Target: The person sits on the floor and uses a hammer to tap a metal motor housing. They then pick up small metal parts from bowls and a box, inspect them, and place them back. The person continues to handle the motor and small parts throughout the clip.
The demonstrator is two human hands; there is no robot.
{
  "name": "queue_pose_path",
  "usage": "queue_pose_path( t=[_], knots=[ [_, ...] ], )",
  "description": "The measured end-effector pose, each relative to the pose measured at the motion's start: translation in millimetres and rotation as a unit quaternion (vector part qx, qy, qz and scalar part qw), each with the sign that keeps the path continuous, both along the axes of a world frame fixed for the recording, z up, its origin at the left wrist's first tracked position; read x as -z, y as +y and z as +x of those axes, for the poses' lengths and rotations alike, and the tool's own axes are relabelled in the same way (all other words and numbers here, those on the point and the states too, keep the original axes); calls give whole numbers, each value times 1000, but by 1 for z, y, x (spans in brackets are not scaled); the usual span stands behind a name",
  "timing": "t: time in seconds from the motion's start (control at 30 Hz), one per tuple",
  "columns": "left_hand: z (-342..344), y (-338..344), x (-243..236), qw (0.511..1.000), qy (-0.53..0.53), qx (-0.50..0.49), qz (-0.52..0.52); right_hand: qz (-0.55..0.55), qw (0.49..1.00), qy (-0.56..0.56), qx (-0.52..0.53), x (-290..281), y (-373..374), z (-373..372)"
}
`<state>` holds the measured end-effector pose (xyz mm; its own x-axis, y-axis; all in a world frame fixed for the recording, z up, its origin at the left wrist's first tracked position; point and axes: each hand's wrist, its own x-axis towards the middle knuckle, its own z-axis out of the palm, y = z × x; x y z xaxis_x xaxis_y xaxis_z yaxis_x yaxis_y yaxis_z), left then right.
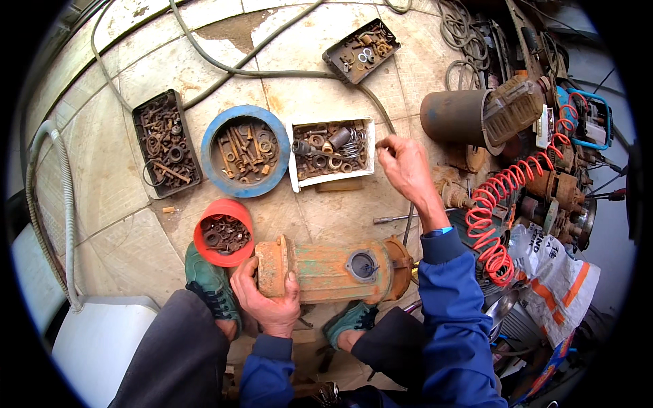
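A rusty, green-painted motor housing (pixel 333 270) lies on its side between my feet, with a round dark opening in its upper face. My left hand (pixel 271 299) is closed around its left end, thumb on top. Farther off, my right hand (pixel 408 168) hovers just right of a white box (pixel 297 178) of nuts, rings, springs and other metal parts. Its fingers are pinched together; what they hold, if anything, is hidden. A red bucket (pixel 198 238) of rusty washers stands by my left hand. Left of the white box sits a blue round tub (pixel 212 170) of bolts and nuts.
Black trays of hardware (pixel 194 153) and of small parts (pixel 338 71) rest on the tiled floor. A hose (pixel 292 73) crosses behind them. At right are a rusty cylinder (pixel 452 115), a red coiled hose (pixel 486 211) and a white sack (pixel 571 272). A white stool-like slab (pixel 109 333) is at left.
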<state>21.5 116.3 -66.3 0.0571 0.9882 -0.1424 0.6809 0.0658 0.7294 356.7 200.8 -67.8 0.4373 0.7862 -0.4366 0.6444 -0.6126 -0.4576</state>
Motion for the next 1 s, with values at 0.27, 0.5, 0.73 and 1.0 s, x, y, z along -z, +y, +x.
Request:
queue_pose_path(
  t=[0.27, 0.5, 0.73, 1.0],
  knots=[
    [2, -1, -1, 1000, -10, -9, -6, -40, 998, 22, -34, 22, -26, -26],
    [1, -2, 2, 1000, -20, -10, -7, -86, 993, 48, -69, 10, -38, -50],
    [2, 2, -4, 1000, -6, -3, -2, -56, 997, 33, -53, 4, -43, -70],
    [1, 3, -4, 1000, -1, 2, 0, 145, 981, 40, -122, 9, -7, -108]
  ],
)
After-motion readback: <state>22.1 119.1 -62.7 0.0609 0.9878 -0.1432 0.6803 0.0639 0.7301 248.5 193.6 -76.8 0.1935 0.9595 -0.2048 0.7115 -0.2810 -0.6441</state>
